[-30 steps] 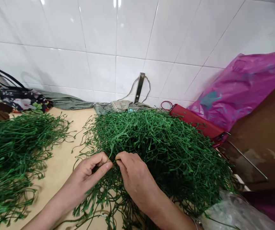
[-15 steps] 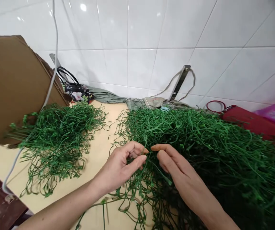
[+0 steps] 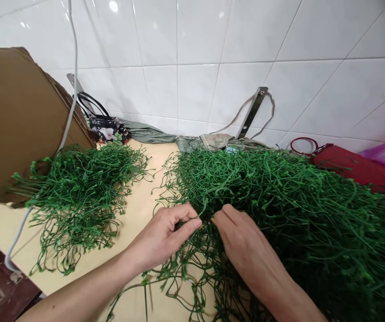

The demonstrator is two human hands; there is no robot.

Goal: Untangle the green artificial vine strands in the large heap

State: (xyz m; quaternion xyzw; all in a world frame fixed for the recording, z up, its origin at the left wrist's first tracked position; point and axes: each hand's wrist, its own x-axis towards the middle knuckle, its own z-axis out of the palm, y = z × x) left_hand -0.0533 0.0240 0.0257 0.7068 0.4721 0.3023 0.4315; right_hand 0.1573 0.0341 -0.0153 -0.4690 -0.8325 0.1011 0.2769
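The bigger pile of green plastic vines (image 3: 272,192) lies on a cream table (image 3: 138,179) before a white tile wall (image 3: 192,89). The left hand (image 3: 160,237) pinches strands (image 3: 203,208) narrowly; the right hand (image 3: 242,237), closer than before, sinks into the pile, its grip hidden.

Workroom, white wall tiles (image 3: 185,94), cream countertop (image 3: 135,192)

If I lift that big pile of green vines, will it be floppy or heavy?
Probably floppy: the thin stems of the green vine pile droop in loose curls. Likely light for its size, with gaps between strands. It may lift tangled, since strands loop together.
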